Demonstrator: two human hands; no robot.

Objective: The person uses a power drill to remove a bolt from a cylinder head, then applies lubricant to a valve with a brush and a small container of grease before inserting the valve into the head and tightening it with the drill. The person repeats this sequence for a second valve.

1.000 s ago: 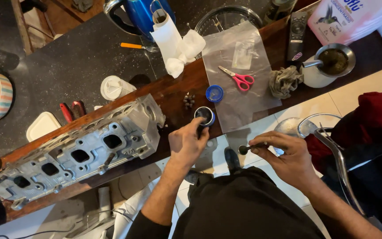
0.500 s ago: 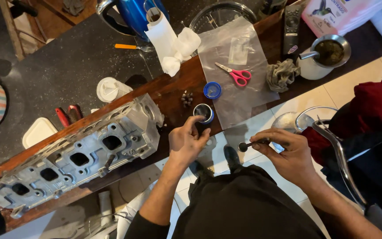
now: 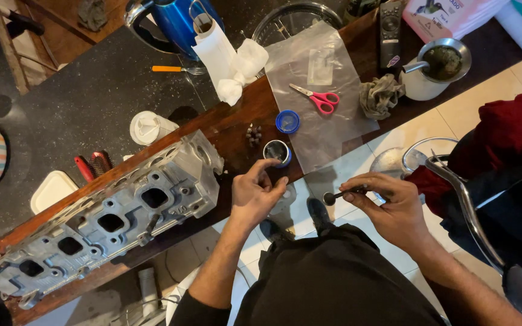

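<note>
My left hand (image 3: 256,194) hovers at the counter's near edge, fingers loosely spread, fingertips just below a small open round tin (image 3: 277,151) with a blue rim. Its blue lid (image 3: 287,121) lies a little farther back. My right hand (image 3: 394,208) is off the counter, above the floor, pinching a dark engine valve (image 3: 341,194) whose round head points left. A grey aluminium cylinder head (image 3: 113,218) lies along the wooden counter (image 3: 237,124) to the left of my left hand. A small cluster of dark parts (image 3: 253,135) sits beside the tin.
Pink-handled scissors (image 3: 315,98) lie on a clear plastic bag (image 3: 321,90). A grey rag (image 3: 380,95), metal cup (image 3: 436,67), remote (image 3: 391,33), paper towels (image 3: 228,57) and blue kettle (image 3: 173,21) stand behind. A chair with red cloth (image 3: 502,145) is at right.
My left hand has drawn back from the open tin toward me. The right hand still holds the valve, shifted slightly. The camera view moved a little.
</note>
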